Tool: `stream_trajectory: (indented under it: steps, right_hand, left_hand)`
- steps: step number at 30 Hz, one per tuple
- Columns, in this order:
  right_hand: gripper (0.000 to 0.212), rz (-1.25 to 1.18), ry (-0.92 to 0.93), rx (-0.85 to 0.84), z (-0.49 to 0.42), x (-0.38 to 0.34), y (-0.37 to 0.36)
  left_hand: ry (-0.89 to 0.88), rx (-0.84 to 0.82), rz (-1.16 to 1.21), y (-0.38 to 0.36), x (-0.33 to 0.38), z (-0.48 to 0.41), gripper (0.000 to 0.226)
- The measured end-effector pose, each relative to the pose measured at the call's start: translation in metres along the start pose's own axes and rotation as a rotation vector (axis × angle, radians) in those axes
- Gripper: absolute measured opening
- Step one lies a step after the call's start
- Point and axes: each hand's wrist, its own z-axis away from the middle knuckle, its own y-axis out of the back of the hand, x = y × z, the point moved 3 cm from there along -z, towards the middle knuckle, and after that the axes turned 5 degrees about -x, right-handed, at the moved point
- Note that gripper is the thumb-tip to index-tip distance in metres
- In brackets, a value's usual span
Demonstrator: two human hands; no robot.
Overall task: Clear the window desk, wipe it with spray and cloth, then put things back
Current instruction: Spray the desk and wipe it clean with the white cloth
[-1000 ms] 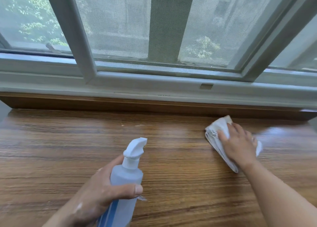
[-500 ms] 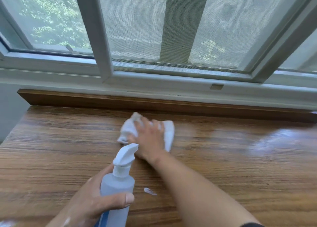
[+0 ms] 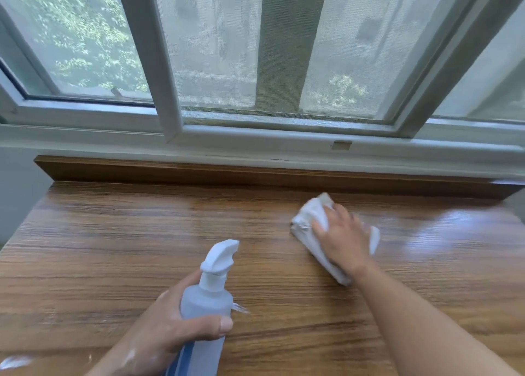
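The wooden desk (image 3: 113, 262) lies under the window, bare apart from my hands' things. My left hand (image 3: 167, 330) grips a translucent spray bottle (image 3: 207, 313) with a white trigger head, held upright near the front edge. A folded white cloth (image 3: 309, 219) lies on the desk to the right of the middle. My right hand (image 3: 343, 242) presses flat on the cloth, fingers spread toward the window. The desk surface to the right of the cloth shines wet.
A raised wooden ledge (image 3: 227, 173) runs along the desk's back edge below the white window frame (image 3: 170, 91). The desk's left edge drops off beside a grey wall (image 3: 17, 182). A small clear scrap (image 3: 240, 309) lies by the bottle.
My right hand slid the cloth from the right to the middle of the desk, then back to the right. The left hand kept the bottle in place.
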Motion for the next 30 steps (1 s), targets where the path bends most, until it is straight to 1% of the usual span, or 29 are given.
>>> stream_trajectory:
  steps: [2,4,6,8,12,15,18,22,24,27,30]
  right_hand:
    - [0.062,-0.032,-0.115,0.030,0.011,0.051,0.009]
    - [0.058,-0.049,-0.218,0.043,0.029,0.086,0.011]
    - [0.056,-0.045,-0.253,0.053,0.051,0.102,0.009]
    - [0.058,-0.021,-0.224,0.055,0.070,0.105,0.003]
    - [0.066,0.030,-0.152,0.027,0.098,0.096,-0.016]
    - [0.078,0.034,-0.104,0.074,0.109,0.094,-0.023]
    - [0.080,0.036,-0.092,0.089,0.110,0.097,-0.023]
    - [0.086,0.054,-0.075,0.049,0.109,0.093,-0.024]
    - [0.083,0.042,-0.079,0.036,0.108,0.091,-0.020]
    - [0.073,0.017,-0.100,0.012,0.101,0.092,-0.013]
    - [0.067,0.002,-0.089,0.025,0.076,0.083,-0.005]
  left_hand:
    - [0.000,-0.021,-0.016,-0.011,0.004,-0.003,0.082]
    - [0.024,-0.021,0.003,-0.023,0.007,-0.008,0.071]
    - [0.041,-0.028,0.031,-0.034,0.009,-0.014,0.061]
    - [0.065,-0.038,0.059,-0.043,0.010,-0.020,0.054]
    - [0.107,-0.030,0.075,-0.056,0.011,-0.031,0.057]
    - [0.129,-0.003,0.094,-0.061,0.010,-0.037,0.061]
    - [0.125,0.040,0.085,-0.065,0.010,-0.042,0.061]
    - [0.095,0.098,0.084,-0.067,0.012,-0.043,0.054]
    - [0.083,0.116,0.112,-0.063,0.012,-0.037,0.057]
    - [0.067,0.128,0.198,-0.054,0.013,-0.020,0.064]
    - [0.062,0.139,0.202,-0.046,0.009,0.000,0.068]
